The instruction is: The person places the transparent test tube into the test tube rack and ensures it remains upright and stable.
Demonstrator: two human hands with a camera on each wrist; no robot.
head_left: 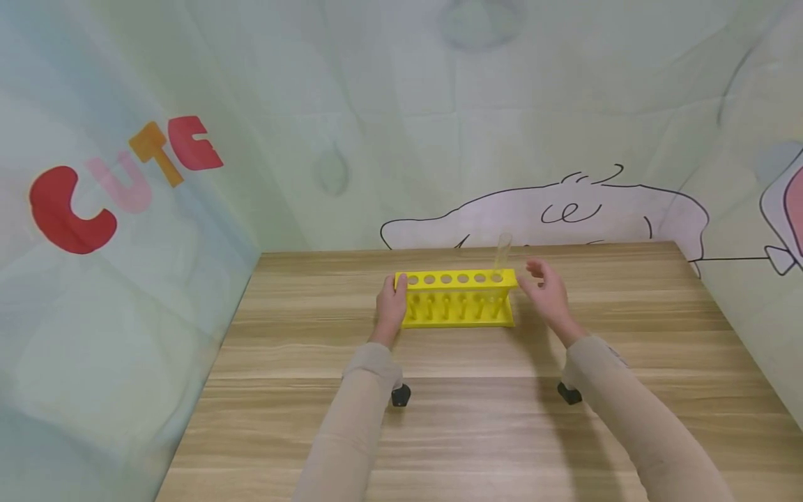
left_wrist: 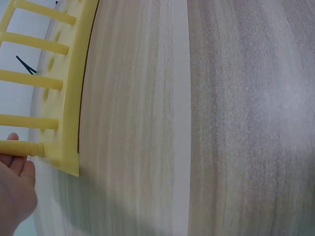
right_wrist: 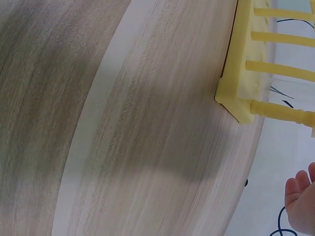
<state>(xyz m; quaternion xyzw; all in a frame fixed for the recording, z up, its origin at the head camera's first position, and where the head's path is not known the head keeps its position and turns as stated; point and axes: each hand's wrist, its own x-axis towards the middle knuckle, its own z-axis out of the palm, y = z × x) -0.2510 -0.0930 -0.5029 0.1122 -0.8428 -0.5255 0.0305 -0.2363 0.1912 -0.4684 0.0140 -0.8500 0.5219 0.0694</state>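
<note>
A yellow test tube rack stands on the wooden table, with a clear test tube upright in its rightmost hole. My left hand grips the rack's left end, thumb on the top plate. My right hand hovers just right of the rack with fingers relaxed and spread, holding nothing. The left wrist view shows the rack's base and posts and part of my left hand. In the right wrist view the rack's corner shows, with my right hand's fingertips apart from it.
A printed fabric backdrop closes in the table at the left, back and right. The table's near part is bare wood.
</note>
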